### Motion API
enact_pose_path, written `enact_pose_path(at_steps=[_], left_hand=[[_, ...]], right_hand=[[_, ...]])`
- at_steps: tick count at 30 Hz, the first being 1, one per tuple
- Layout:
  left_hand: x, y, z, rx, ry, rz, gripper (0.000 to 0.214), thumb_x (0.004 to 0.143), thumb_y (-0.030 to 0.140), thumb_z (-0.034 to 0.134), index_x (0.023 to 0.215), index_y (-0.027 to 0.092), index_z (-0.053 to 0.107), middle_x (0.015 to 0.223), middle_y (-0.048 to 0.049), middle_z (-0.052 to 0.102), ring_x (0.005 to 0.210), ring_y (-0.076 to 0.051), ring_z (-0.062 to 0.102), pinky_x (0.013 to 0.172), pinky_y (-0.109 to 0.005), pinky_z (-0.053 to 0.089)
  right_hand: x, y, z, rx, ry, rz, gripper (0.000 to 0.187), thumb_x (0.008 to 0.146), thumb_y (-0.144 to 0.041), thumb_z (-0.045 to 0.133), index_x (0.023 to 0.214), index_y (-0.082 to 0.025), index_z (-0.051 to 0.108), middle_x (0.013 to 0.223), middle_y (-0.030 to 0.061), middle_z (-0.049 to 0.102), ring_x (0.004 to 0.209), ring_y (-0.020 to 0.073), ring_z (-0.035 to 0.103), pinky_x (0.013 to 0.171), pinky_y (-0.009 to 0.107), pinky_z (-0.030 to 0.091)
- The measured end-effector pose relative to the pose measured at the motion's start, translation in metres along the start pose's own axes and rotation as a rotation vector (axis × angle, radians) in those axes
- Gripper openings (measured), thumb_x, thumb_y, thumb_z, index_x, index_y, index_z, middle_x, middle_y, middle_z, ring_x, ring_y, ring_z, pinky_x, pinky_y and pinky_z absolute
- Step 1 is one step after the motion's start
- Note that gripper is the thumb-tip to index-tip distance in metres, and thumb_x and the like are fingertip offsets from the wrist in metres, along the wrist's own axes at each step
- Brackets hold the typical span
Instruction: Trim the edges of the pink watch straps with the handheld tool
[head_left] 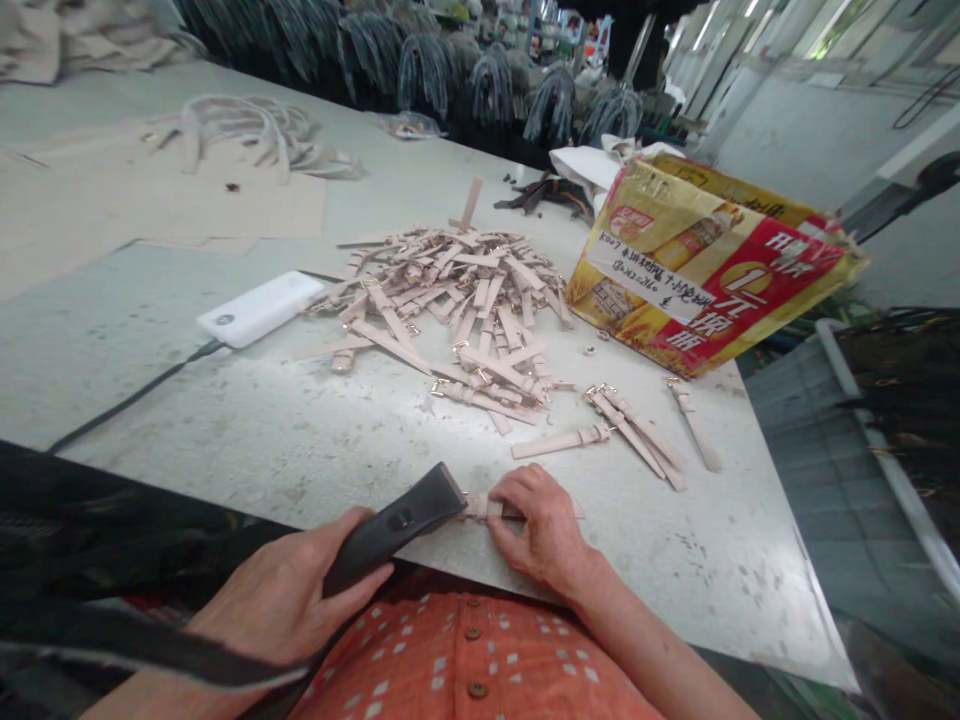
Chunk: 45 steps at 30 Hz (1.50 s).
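Note:
My left hand is wrapped round a black hand-held tool, whose tip meets a pale pink strap at the table's near edge. My right hand pins that strap flat on the grey table with closed fingers. Just beyond lies a big heap of pink straps with gold buckles. A small sorted bunch of straps lies to the right of the heap.
A white power bank with a black cable lies left of the heap. A torn red and yellow carton stands at the right. Cardboard sheets and white loops lie at the far left. Dark strap bundles hang behind.

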<state>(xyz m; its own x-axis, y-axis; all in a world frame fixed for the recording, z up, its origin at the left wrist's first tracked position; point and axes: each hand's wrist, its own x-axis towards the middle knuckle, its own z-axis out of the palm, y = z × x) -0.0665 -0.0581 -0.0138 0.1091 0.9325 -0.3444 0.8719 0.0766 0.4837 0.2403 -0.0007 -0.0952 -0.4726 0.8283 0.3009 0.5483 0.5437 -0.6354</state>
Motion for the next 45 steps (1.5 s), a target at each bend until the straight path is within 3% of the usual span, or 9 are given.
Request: enact_pose_path(at_steps=[7, 13, 17, 20, 23, 28, 36, 43, 45], left_hand=[[0.013, 0.024, -0.01, 0.169, -0.225, -0.003, 0.036, 0.095, 0.049, 0.054, 0.107, 0.027, 0.079, 0.101, -0.009, 0.092, 0.095, -0.032, 0.089, 0.081, -0.036, 0.061], [0.017, 0.038, -0.019, 0.146, -0.26, -0.041, 0.031, 0.094, 0.051, 0.055, 0.1, 0.029, 0.076, 0.096, -0.0058, 0.091, 0.09, -0.029, 0.087, 0.076, -0.033, 0.058], [0.022, 0.037, -0.017, 0.148, -0.264, -0.046, 0.036, 0.095, 0.055, 0.051, 0.102, 0.029, 0.074, 0.097, -0.0061, 0.09, 0.093, -0.031, 0.087, 0.079, -0.035, 0.059], [0.024, 0.034, -0.014, 0.132, -0.264, -0.034, 0.039, 0.095, 0.057, 0.049, 0.102, 0.029, 0.075, 0.1, -0.0065, 0.091, 0.097, -0.031, 0.087, 0.082, -0.036, 0.059], [0.021, 0.032, -0.015, 0.135, -0.26, -0.037, 0.039, 0.095, 0.056, 0.05, 0.104, 0.029, 0.075, 0.102, -0.008, 0.091, 0.097, -0.032, 0.087, 0.084, -0.038, 0.059], [0.014, 0.032, -0.021, 0.206, -0.332, -0.031, 0.04, 0.098, 0.052, 0.047, 0.11, 0.026, 0.075, 0.106, -0.0129, 0.091, 0.1, -0.036, 0.088, 0.086, -0.042, 0.062], [0.021, 0.048, -0.013, 0.175, -0.278, 0.011, 0.034, 0.099, 0.049, 0.05, 0.104, 0.028, 0.075, 0.101, -0.0094, 0.091, 0.098, -0.033, 0.088, 0.083, -0.037, 0.06], [0.027, 0.029, -0.009, 0.099, -0.14, -0.028, 0.037, 0.097, 0.054, 0.05, 0.106, 0.027, 0.074, 0.093, -0.0078, 0.089, 0.093, -0.033, 0.089, 0.077, -0.037, 0.058], [0.023, 0.025, -0.011, 0.121, -0.159, -0.047, 0.039, 0.097, 0.056, 0.049, 0.107, 0.027, 0.073, 0.095, -0.0094, 0.09, 0.095, -0.034, 0.089, 0.079, -0.038, 0.06]], right_hand=[[0.007, 0.0, -0.008, -0.023, -0.137, -0.019, 0.007, 0.098, -0.014, 0.077, 0.095, -0.021, 0.079, 0.093, 0.0063, 0.074, 0.088, 0.0227, 0.067, 0.081, 0.034, 0.049], [0.015, -0.009, -0.027, -0.171, -0.326, -0.057, 0.015, 0.11, -0.022, 0.07, 0.099, -0.019, 0.08, 0.102, 0.0092, 0.076, 0.095, 0.0236, 0.065, 0.084, 0.037, 0.045], [0.015, -0.014, -0.042, -0.263, -0.452, -0.06, 0.02, 0.107, -0.015, 0.065, 0.115, -0.019, 0.083, 0.1, 0.0083, 0.074, 0.092, 0.0241, 0.062, 0.084, 0.039, 0.041], [0.008, -0.01, -0.042, -0.244, -0.43, -0.047, 0.027, 0.105, -0.014, 0.065, 0.124, -0.02, 0.084, 0.098, 0.0081, 0.072, 0.092, 0.0256, 0.06, 0.085, 0.04, 0.04], [-0.001, -0.001, -0.035, -0.139, -0.319, -0.058, 0.031, 0.102, -0.017, 0.068, 0.128, -0.019, 0.084, 0.102, 0.0095, 0.072, 0.096, 0.027, 0.062, 0.087, 0.041, 0.043], [-0.008, 0.012, -0.025, 0.042, -0.185, -0.064, 0.029, 0.095, -0.016, 0.076, 0.123, -0.021, 0.085, 0.105, 0.0093, 0.076, 0.097, 0.0268, 0.065, 0.088, 0.042, 0.048], [-0.005, 0.012, -0.029, 0.039, -0.238, -0.027, 0.03, 0.094, -0.014, 0.08, 0.123, -0.02, 0.086, 0.1, 0.0073, 0.071, 0.095, 0.0263, 0.062, 0.088, 0.041, 0.047], [-0.004, 0.012, -0.03, 0.045, -0.249, 0.005, 0.033, 0.093, -0.014, 0.08, 0.125, -0.02, 0.086, 0.1, 0.0065, 0.07, 0.095, 0.0255, 0.061, 0.089, 0.04, 0.047], [-0.003, 0.011, -0.03, 0.045, -0.248, 0.012, 0.032, 0.093, -0.014, 0.081, 0.124, -0.021, 0.087, 0.099, 0.0061, 0.071, 0.094, 0.0252, 0.061, 0.089, 0.04, 0.047]])
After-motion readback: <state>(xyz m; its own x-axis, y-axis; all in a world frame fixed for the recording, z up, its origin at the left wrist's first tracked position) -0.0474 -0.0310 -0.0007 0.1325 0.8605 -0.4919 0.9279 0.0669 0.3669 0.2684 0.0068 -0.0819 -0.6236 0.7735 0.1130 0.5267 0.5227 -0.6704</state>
